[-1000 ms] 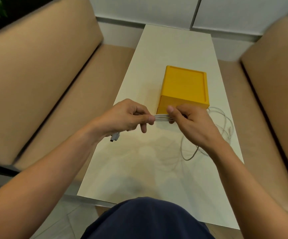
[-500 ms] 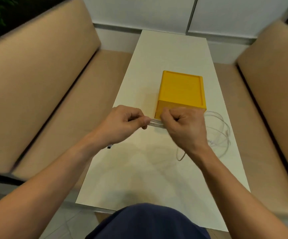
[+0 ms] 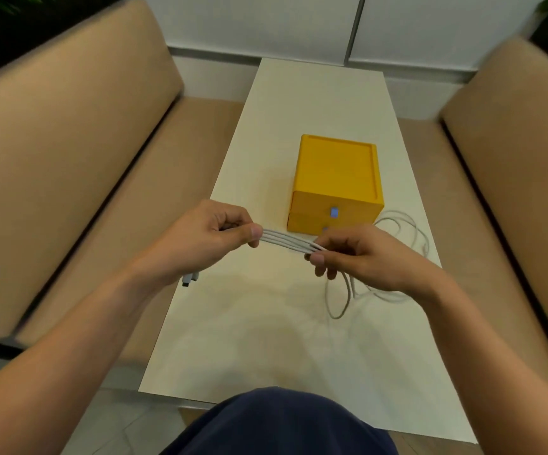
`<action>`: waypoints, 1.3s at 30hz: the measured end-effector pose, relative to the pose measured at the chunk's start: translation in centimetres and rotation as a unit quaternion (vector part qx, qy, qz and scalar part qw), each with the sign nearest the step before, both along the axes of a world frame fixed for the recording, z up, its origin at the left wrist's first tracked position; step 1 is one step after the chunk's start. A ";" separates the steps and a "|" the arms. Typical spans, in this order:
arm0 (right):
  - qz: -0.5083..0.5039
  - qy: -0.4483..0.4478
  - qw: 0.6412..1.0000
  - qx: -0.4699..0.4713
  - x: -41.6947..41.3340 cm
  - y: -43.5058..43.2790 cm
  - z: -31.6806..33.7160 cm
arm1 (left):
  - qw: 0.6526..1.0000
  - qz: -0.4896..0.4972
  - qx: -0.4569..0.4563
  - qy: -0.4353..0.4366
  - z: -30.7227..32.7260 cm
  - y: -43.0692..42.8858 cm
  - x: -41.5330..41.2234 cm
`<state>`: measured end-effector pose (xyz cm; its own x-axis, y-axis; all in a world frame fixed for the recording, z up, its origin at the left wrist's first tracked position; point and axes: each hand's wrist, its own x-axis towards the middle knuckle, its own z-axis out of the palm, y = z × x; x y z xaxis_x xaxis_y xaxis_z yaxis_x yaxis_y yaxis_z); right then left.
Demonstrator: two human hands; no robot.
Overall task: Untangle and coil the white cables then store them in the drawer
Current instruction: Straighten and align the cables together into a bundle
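White cables [image 3: 287, 242] stretch as a flat bundle of parallel strands between the two hands at the centre of the frame, held above the table [image 3: 259, 349]. Dark blue clothing [image 3: 282, 425] fills the bottom edge, and two bare forearms reach in from the lower corners. Left hand [image 3: 206, 238]: fingers curled, thumb pressed on top of the bundle, pinching it against the index finger. Two plugs [image 3: 189, 279] hang out below this hand's wrist, over the table's left edge. Right hand [image 3: 361, 257]: thumb and curled fingers pinch the other end of the bundle. Slack cable drops beneath this hand and lies in loose, overlapping loops on the table, right of centre, reaching up beside the yellow drawer unit [image 3: 336, 172]. The unit stands on the table just beyond the hands. Both stacked drawers appear closed. The upper one has a pale blue pull [image 3: 333, 212]; the lower pull is partly hidden by the right hand. Tan upholstered benches flank the table at left [image 3: 69, 159] and right [image 3: 512, 142]. A white panelled wall [image 3: 266, 21] closes the top of the frame.
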<state>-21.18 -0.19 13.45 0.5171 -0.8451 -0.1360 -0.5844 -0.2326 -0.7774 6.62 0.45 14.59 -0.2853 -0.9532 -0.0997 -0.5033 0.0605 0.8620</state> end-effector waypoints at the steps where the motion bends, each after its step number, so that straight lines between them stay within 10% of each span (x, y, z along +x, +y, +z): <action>1: -0.010 -0.006 1.000 -0.011 -0.5 0.0 0.1 | 1.000 -0.006 0.003 0.001 0.0 0.1 -0.2; 21: -0.073 -0.100 0.990 0.070 -1.2 1.4 1.2 | 0.999 -0.039 -0.002 -0.018 -0.2 0.2 -0.3; 39: -0.135 -0.016 0.989 -0.064 0.6 0.6 0.6 | 0.991 -0.056 -0.036 -0.118 0.0 -2.1 -0.5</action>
<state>-20.63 0.44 14.02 0.2735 -0.9618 -0.0070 -0.6148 -0.1693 -0.7703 6.16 -1.60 14.61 -0.3672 -0.9236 -0.1100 -0.6766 0.1841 0.7130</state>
